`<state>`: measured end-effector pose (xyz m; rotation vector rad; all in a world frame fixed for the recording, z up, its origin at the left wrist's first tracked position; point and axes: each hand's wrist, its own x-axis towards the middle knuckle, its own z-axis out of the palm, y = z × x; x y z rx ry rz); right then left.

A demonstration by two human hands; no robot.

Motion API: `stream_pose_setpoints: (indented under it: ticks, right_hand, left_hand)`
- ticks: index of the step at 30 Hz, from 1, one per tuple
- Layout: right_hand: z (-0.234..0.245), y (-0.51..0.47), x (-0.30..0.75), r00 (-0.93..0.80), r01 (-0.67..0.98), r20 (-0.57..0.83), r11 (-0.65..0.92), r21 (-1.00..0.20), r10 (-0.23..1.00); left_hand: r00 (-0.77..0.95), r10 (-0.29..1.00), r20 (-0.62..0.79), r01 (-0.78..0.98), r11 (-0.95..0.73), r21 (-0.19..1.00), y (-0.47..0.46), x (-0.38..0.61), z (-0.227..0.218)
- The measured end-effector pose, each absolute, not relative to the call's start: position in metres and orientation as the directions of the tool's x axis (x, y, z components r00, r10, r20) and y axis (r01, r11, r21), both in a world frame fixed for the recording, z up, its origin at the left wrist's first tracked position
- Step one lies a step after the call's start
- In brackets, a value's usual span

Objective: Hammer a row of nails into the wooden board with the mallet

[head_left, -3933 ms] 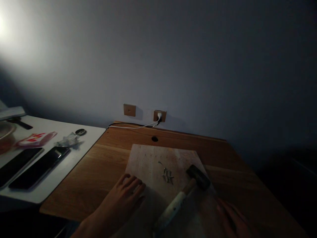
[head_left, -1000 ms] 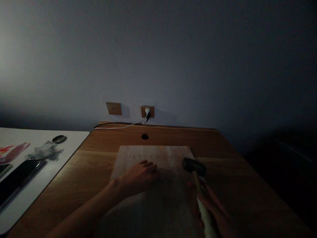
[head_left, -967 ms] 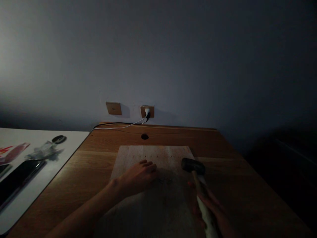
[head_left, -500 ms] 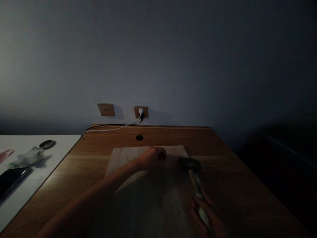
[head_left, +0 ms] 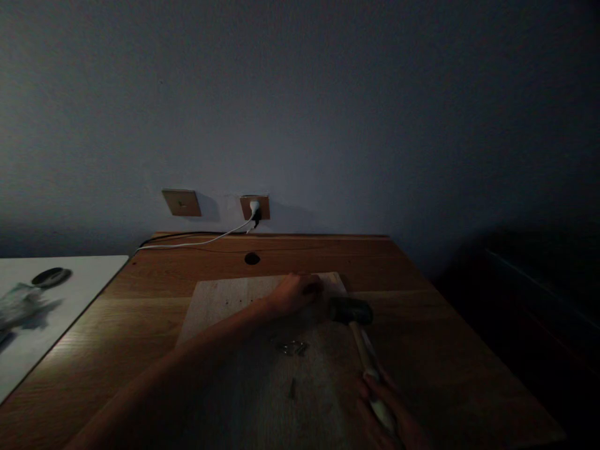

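My right hand (head_left: 387, 409) is wrapped around the pale handle of a mallet (head_left: 350, 310) with a dark, thick head. The head is to the right of my left hand, close above the board's right edge; whether it touches is unclear. My left hand (head_left: 295, 294) rests over the far part of a pale wooden board (head_left: 206, 300), its fingers curled and pinched together. What they hold, if anything, is lost in shadow. A few small dark spots dot the board left of that hand. Nearer me on the board lie a small heap of shiny metal pieces (head_left: 291, 347) and a thin short piece (head_left: 293, 388).
The board lies on a brown wooden table (head_left: 412, 350) against the wall. A wall socket (head_left: 262, 209) holds plugs with white and black cables. On a white surface (head_left: 89, 300) at left are a dark round object (head_left: 51, 277) and a crumpled clear plastic bag (head_left: 21, 304).
The view has shifted, so the table and wall sockets appear further left. The metal pieces on the board now show clearly. Both hands keep nearly the same pose.
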<state>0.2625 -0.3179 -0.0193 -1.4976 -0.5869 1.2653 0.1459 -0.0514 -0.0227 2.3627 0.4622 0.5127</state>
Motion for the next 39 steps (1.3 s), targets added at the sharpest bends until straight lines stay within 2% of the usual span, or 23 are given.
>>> stream_pose_setpoints:
  ticks: [6, 9, 15, 20, 27, 34, 39]
  right_hand:
    - [-0.009, -0.314, 0.262, 0.270, -0.405, -0.450, -0.323, -0.855, 0.851]
    - [-0.011, -0.313, 0.258, 0.281, -0.426, -0.463, -0.324, -0.845, 0.841]
    - [-0.021, -0.312, 0.253, 0.330, -0.411, -0.456, -0.309, -0.858, 0.827]
    - [-0.014, -0.313, 0.255, 0.341, -0.375, -0.439, -0.309, -0.874, 0.831]
    - [-0.006, -0.314, 0.266, 0.319, -0.240, -0.427, -0.364, -0.900, 0.846]
    - [-0.007, -0.318, 0.268, 0.230, -0.315, -0.501, -0.423, -0.849, 0.834]
    - [-0.019, -0.313, 0.265, 0.211, -0.424, -0.550, -0.431, -0.796, 0.808]
  left_hand:
    - [0.852, 0.465, 0.239, 0.193, -0.704, 0.684, -0.050, 0.146, -0.026]
    - [0.853, 0.467, 0.233, 0.206, -0.711, 0.672, -0.052, 0.145, -0.024]
    - [0.867, 0.438, 0.237, 0.201, -0.743, 0.638, -0.054, 0.145, -0.020]
    - [0.877, 0.400, 0.265, 0.196, -0.803, 0.563, -0.054, 0.145, -0.023]
    - [0.900, 0.337, 0.276, 0.177, -0.861, 0.477, -0.055, 0.145, -0.023]
    - [0.906, 0.339, 0.254, 0.173, -0.844, 0.508, -0.055, 0.147, -0.022]
    - [0.886, 0.393, 0.246, 0.180, -0.782, 0.597, -0.054, 0.149, -0.027]
